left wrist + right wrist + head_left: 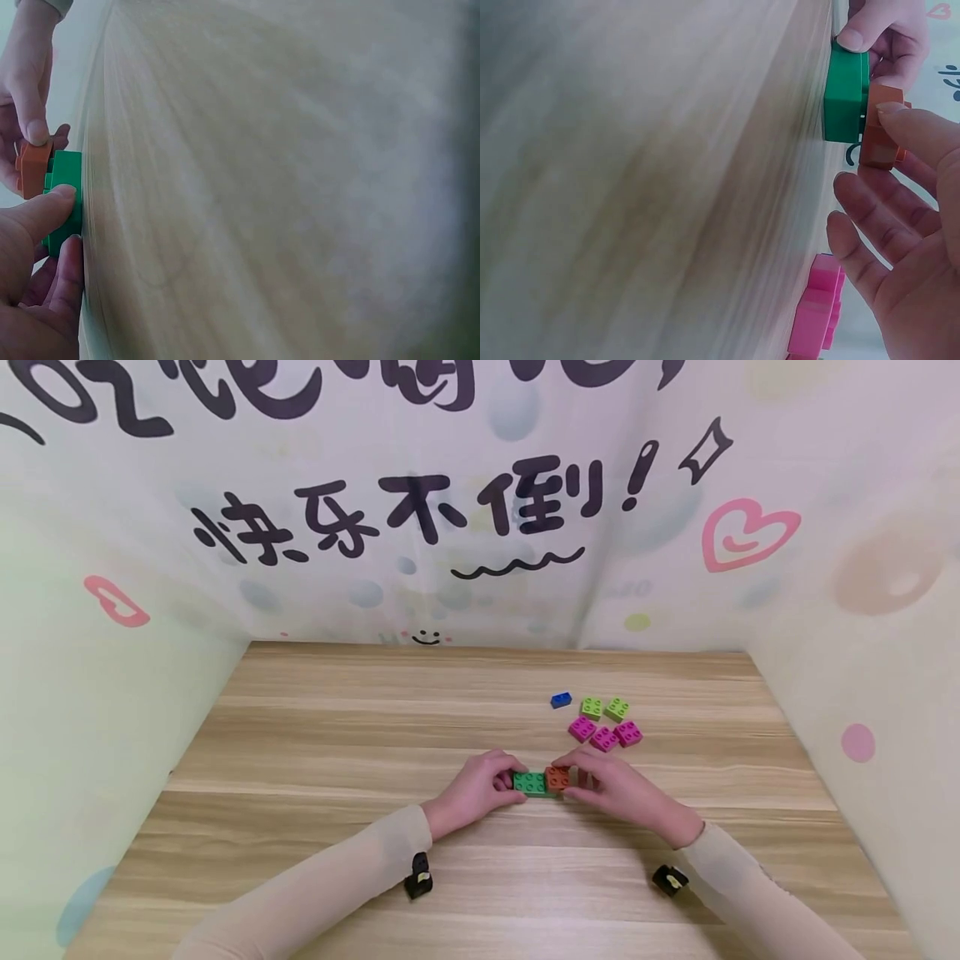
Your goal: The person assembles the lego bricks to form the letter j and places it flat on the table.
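A long green toy brick (529,783) lies on the wooden table, and my left hand (480,789) grips its left end between thumb and fingers. On top of its right end sits a smaller orange-brown brick (557,777), pinched by my right hand (621,787). In the left wrist view the orange brick (35,171) is on the studded side of the green brick (67,169). The right wrist view shows a narrow gap between the orange brick (881,135) and the green brick (843,97), with the right thumb pressing the orange one.
Beyond the hands lie magenta bricks (604,739), two lime green bricks (592,707) and a small blue brick (561,700). Black wrist devices (419,877) show by both sleeves. A printed white cloth (420,602) stands behind the table (315,710), with side walls left and right.
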Demonstrator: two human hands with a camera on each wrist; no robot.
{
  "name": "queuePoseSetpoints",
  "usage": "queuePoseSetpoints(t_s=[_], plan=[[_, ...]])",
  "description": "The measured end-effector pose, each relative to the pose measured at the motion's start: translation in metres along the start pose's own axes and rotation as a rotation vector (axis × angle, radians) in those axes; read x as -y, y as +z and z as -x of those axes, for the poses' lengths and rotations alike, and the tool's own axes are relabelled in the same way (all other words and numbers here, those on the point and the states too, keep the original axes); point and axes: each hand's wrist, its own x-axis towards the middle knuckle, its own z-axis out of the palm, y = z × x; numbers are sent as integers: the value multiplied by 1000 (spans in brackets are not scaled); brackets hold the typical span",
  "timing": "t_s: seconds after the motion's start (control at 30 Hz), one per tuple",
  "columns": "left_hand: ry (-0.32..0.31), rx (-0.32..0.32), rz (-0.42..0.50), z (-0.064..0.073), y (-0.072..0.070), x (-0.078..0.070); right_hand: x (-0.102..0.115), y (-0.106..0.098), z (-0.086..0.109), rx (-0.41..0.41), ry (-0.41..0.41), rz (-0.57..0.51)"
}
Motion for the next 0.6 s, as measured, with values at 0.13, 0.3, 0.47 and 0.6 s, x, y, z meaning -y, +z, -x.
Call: queuePoseSetpoints(t_s=[0.13, 0.3, 0.47, 0.6], plan=[[-8, 3, 2, 0, 0, 0, 0, 0, 0, 0, -2, 2], [-9, 5, 2, 0, 0, 0, 1, 0, 0, -3, -7, 14], [9, -3, -2, 0, 0, -1, 4, -1, -2, 4, -12, 29], [15, -3, -6, 0, -1, 0, 6, -2, -3, 27, 7, 46]])
